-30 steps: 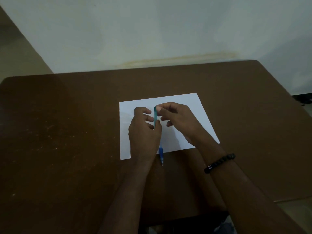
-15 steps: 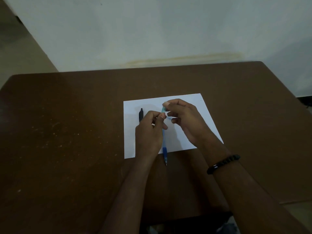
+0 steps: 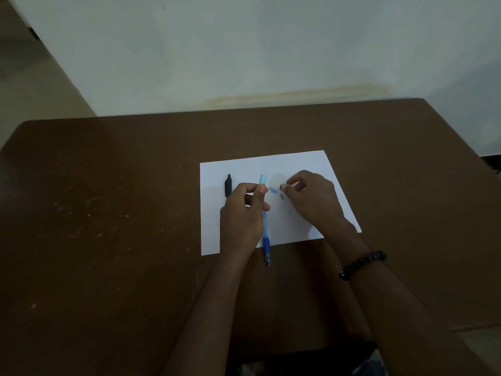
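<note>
Across the table [image 3: 108, 213], a white sheet [image 3: 271, 164] serving as a tray for loose parts. Far left on it, a black clip piece [image 3: 228, 185], already off and lying alone. Next, left hand [image 3: 241, 215] curled round the blue pen [image 3: 266, 241], top end open, tip past the sheet's near edge. Just right of the barrel, a small blue piece [image 3: 272, 189] and a small grey piece [image 3: 282, 197] on the sheet. Then right hand [image 3: 311, 199], pinching a tiny dark part [image 3: 281, 186] just above them. Judged roughly halfway dismantled: grip and tip still on. Barrel contents impossible to tell.
</note>
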